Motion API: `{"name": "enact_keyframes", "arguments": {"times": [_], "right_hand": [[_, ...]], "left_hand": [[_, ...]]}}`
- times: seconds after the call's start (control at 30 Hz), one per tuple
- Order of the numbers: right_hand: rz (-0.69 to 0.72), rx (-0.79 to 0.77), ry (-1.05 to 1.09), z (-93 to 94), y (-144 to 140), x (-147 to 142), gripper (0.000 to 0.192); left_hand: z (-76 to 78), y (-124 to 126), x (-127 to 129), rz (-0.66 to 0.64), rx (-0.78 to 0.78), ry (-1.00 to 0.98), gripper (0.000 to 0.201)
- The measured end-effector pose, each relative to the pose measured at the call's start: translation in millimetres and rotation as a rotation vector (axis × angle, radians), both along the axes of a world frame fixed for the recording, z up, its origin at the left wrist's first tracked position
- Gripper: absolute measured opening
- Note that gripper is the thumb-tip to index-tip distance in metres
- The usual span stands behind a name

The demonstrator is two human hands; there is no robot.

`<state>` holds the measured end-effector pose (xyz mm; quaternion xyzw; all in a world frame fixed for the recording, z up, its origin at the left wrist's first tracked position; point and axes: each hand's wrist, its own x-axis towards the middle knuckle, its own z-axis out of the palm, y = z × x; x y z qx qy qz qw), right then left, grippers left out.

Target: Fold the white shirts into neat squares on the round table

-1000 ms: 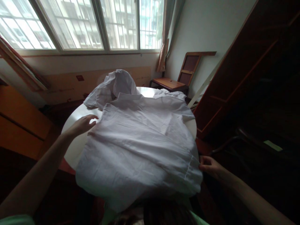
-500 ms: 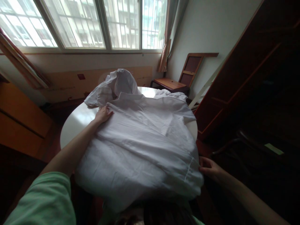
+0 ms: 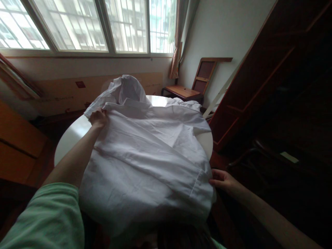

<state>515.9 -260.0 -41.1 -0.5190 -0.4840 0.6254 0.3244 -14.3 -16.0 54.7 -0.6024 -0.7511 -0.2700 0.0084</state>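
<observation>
A white garment that looks like a shirt or lab coat (image 3: 150,148) lies spread over a round white table (image 3: 67,140), its lower part hanging over the near edge. My left hand (image 3: 98,118) is closed on the cloth near the far left shoulder. At the right edge, my right hand (image 3: 221,180) pinches the side of the garment near a stitched seam. Beyond the collar, a bunched sleeve-like part (image 3: 127,88) stands up in a heap. More crumpled white cloth (image 3: 184,102) lies at the far right of the table.
A wooden chair (image 3: 183,91) stands behind the table near the wall. Dark wooden furniture (image 3: 243,86) rises on the right, and an orange-brown cabinet (image 3: 19,141) is at the left. Barred windows (image 3: 127,26) and curtains (image 3: 174,64) line the back.
My left hand has moved farther away and to the left, drawing the garment's shoulder along. My right hand stays at the right edge. The whole view has shifted slightly.
</observation>
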Motion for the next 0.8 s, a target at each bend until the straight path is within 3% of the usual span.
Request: {"name": "enact_keyframes", "arguments": {"times": [0.1,0.23,0.37,0.47,0.57,0.67,0.77,0.8], "right_hand": [[0.005,-0.012,0.038,10.8,-3.0,-10.1,0.038],[0.068,-0.073,0.045,22.6,-5.3,-13.7,0.037],[0.193,-0.072,0.028,35.1,-1.9,-11.2,0.039],[0.297,-0.053,-0.039,44.2,2.4,-5.3,0.040],[0.405,-0.035,-0.215,56.4,7.9,4.9,0.031],[0.304,0.133,-0.459,76.4,20.4,7.5,0.029],[0.028,0.494,-0.586,95.7,43.6,-16.6,0.028],[0.014,0.603,-0.599,98.9,53.3,-31.9,0.029]], "left_hand": [[-4.2,-5.3,4.9,0.088,-0.043,0.072,0.034],[-17.5,-9.3,9.8,0.095,-0.087,0.128,0.040],[-26.5,-11.4,5.4,0.094,-0.026,0.160,0.049],[-28.5,-12.7,7.4,0.045,0.074,0.196,0.054],[-25.6,-14.5,27.9,-0.064,0.136,0.239,0.056],[-21.3,-17.8,64.2,-0.221,0.092,0.263,0.059],[-23.4,-21.3,98.4,-0.352,-0.028,0.255,0.066],[-26.3,-22.1,106.3,-0.381,-0.071,0.254,0.068]]}}
